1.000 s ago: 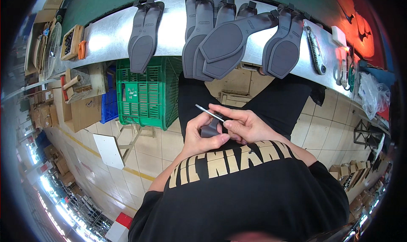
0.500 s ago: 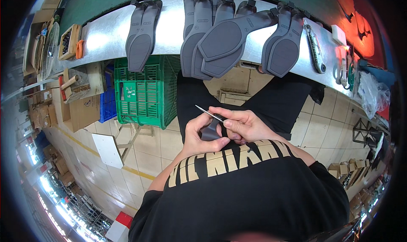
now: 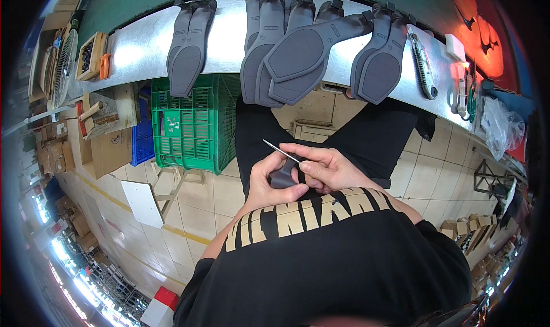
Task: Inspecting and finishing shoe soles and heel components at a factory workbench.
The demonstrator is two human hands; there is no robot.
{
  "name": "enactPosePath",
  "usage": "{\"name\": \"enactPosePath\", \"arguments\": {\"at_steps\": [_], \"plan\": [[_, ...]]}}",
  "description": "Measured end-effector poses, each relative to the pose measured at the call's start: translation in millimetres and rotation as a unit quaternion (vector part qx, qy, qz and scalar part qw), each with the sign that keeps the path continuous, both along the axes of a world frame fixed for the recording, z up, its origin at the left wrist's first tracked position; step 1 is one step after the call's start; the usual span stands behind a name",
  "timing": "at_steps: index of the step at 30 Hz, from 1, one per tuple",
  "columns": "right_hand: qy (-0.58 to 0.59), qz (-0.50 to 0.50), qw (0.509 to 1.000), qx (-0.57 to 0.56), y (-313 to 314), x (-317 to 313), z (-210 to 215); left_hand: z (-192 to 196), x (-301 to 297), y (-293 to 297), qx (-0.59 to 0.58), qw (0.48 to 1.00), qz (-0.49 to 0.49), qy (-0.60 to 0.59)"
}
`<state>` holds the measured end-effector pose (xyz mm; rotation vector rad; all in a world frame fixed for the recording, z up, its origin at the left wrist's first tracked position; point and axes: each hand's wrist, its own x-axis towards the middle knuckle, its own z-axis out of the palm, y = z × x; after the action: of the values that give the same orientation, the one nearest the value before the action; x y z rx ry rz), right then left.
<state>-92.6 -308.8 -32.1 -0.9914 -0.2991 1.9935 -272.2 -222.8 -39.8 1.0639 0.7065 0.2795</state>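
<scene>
Black cloth with large, pale gold lettering forms the short-sleeved shirt (image 3: pixel 321 264) nearest the view. Just past it, above the lap, the left hand (image 3: pixel 264 181) curls its thumb and fingers around a smooth, dark grey, curved piece (image 3: pixel 281 180); much of it is covered, so it may be a sole like those farther off, though I cannot be sure. The right hand (image 3: pixel 335 169) is close against the left, its thumb and index finger pinching a slim, silver metal rod (image 3: pixel 275 148) that slants up and to the left.

Black trousers (image 3: pixel 372 144) spread beyond, over a pale tiled floor (image 3: pixel 429 161). To the left stand a green, slatted plastic crate (image 3: pixel 215 129) and a blue plastic crate (image 3: pixel 143 138).

Farther out, a shiny metal surface (image 3: pixel 143 52) carries dark grey, heeled shoe soles (image 3: pixel 295 55): overlapping pairs at left and right, a larger overlapping group between them, their broad ends reaching past the near edge. A wooden box (image 3: pixel 89 75) sits at the left end; a long, silver-grey tool (image 3: pixel 423 66) and a small white block (image 3: pixel 455 47) lie at right.
</scene>
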Motion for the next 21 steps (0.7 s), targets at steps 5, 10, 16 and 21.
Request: {"name": "enactPosePath", "arguments": {"at_steps": [5,10,16,21], "plan": [[-0.011,0.018,1.0,0.007,0.4,0.1,-3.7,-5.0,-3.1,4.3,-0.052,0.999,0.007,0.0],[-0.02,0.023,0.999,-0.037,0.2,-2.2,-0.4,-4.5,-7.6,9.9,-0.086,0.996,-0.017,-0.008],[-0.013,0.016,0.999,-0.027,0.6,-1.2,-4.3,-8.0,-9.4,12.2,-0.079,0.996,-0.031,-0.011],[-0.009,0.033,0.999,-0.024,1.6,2.9,-8.2,-4.8,-6.0,8.8,-0.036,0.999,-0.033,0.002]]}}
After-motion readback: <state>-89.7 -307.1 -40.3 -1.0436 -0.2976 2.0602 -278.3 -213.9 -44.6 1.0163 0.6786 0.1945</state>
